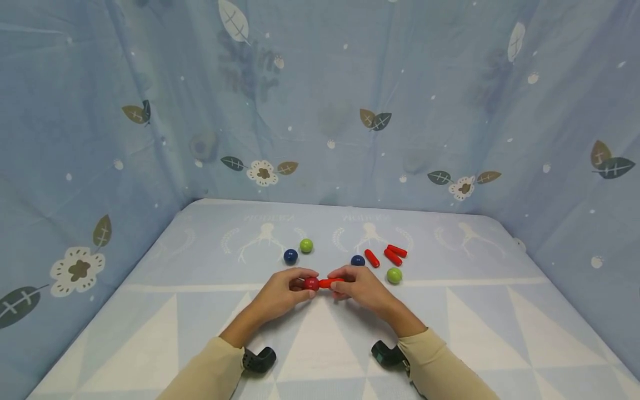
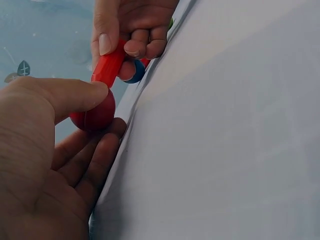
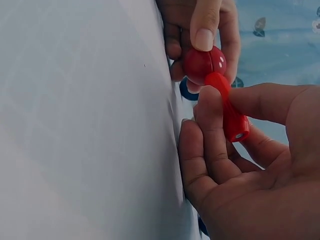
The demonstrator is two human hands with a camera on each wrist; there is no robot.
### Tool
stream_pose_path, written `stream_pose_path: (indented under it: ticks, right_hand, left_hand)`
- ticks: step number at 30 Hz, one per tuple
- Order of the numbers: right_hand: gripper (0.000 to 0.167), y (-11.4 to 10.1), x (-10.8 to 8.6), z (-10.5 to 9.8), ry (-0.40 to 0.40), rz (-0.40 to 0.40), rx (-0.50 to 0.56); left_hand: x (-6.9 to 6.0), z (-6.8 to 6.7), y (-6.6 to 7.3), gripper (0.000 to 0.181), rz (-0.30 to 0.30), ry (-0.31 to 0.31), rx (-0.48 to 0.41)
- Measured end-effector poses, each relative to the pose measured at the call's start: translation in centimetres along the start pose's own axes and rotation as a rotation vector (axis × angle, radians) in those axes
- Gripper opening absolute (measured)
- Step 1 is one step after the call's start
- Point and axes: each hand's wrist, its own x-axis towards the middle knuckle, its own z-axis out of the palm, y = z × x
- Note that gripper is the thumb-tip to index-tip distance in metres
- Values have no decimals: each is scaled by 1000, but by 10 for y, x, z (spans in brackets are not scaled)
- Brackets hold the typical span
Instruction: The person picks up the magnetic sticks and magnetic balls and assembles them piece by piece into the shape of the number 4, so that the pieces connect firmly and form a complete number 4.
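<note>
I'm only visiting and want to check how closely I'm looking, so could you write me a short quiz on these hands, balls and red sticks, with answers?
1. Multiple choice: what does the left hand hold?
A) a green ball
B) a dark red ball
C) a blue ball

2. True or false: the right hand pinches a red stick whose end meets the ball in the other hand.

3. Count: in the head view, how many loose sticks lie on the table, out of both hands?

Key: 1. B. 2. True. 3. Three, all red.
</note>
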Motion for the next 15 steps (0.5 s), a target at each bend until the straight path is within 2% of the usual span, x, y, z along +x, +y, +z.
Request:
stream_pose_path:
  ticks: [6,15]
  right_hand:
    - [27,1,0,0,3,-8,17]
    - [27,1,-1,-3,-6,-3,38]
  left_hand:
    - [1,0,-3,36,39,12,13]
    - [1,1,-4,36,32,6,16]
